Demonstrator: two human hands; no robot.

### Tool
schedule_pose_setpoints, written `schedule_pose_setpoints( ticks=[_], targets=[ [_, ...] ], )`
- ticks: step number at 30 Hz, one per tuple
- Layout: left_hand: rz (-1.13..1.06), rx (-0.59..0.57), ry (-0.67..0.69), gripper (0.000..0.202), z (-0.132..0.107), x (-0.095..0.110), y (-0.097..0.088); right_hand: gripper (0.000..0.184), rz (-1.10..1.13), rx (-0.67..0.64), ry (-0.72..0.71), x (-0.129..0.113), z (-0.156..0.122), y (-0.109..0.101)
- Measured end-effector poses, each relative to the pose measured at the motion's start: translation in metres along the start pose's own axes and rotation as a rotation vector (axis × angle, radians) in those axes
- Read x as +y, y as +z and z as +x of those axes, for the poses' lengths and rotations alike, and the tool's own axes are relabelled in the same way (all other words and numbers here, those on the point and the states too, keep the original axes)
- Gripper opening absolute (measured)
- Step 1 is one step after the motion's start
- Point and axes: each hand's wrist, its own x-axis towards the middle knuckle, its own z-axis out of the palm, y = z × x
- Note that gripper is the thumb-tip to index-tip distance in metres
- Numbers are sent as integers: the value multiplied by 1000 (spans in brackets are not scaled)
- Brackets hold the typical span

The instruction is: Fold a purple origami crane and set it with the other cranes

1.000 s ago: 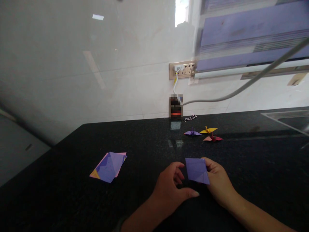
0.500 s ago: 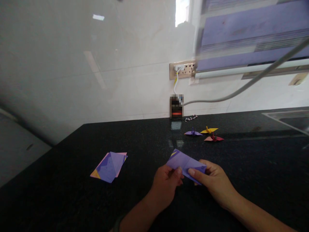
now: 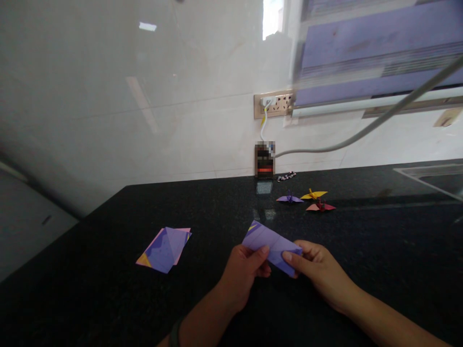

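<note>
A purple folded sheet of origami paper (image 3: 273, 241) with a yellow stripe at its upper left corner is held up between my two hands over the dark counter (image 3: 213, 202). My left hand (image 3: 244, 270) pinches its lower left edge, thumb on top and fingers beneath. At the paper's right end, my right hand (image 3: 313, 265) grips with the thumb on the front; its other fingers are partly hidden behind. To the left lies a small stack of purple and pink paper sheets (image 3: 162, 250), untouched by either hand.
Behind my hands sit three paper cranes: purple (image 3: 290, 199), yellow (image 3: 314, 194) and red (image 3: 320, 206). A blurred-out dark box (image 3: 265, 161) with cables leans at the wall beside a black-and-white braided strip (image 3: 286, 177). A sink edge (image 3: 415, 176) lies at the right.
The purple paper has shifted slightly left, together with both hands. My left thumb now lies flatter across its lower edge. The stack and the cranes stay where they were.
</note>
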Motion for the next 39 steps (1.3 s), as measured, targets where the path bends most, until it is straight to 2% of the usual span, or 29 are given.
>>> schedule_pose_setpoints(
  ticks=[5,9,10,12,14,17,20,24,28,31,34,39],
  targets=[
    [66,71,28,28,2,-2,-3,24,-54,-41,24,1,0,2],
    [75,116,32,26,4,-2,-3,16,-94,30,-17,4,2,0],
    [74,136,29,26,4,-2,-3,15,-115,65,-70,5,2,-2],
    [85,180,24,26,5,-3,-3,27,-211,122,-241,4,0,-6],
    [98,220,21,25,6,-4,-4,40,-458,39,-443,2,-3,-11],
    [102,243,13,25,6,-4,-5,48,-815,-13,-688,-2,-6,-17],
    [98,215,-10,27,5,-3,-4,43,-1038,19,-826,-3,-3,-19],
    [106,162,-30,27,3,-1,-3,32,-1159,-9,-933,0,3,-23],
    [80,108,-20,28,2,0,-2,26,-1165,-22,-914,1,4,-25],
    [34,96,-27,30,1,0,-1,21,-1092,39,-853,-1,3,-22],
    [-1,68,-42,32,1,-1,-1,15,-941,101,-698,-2,1,-15],
    [25,9,-58,35,0,-3,0,16,-664,134,-411,0,1,-8]
  ],
)
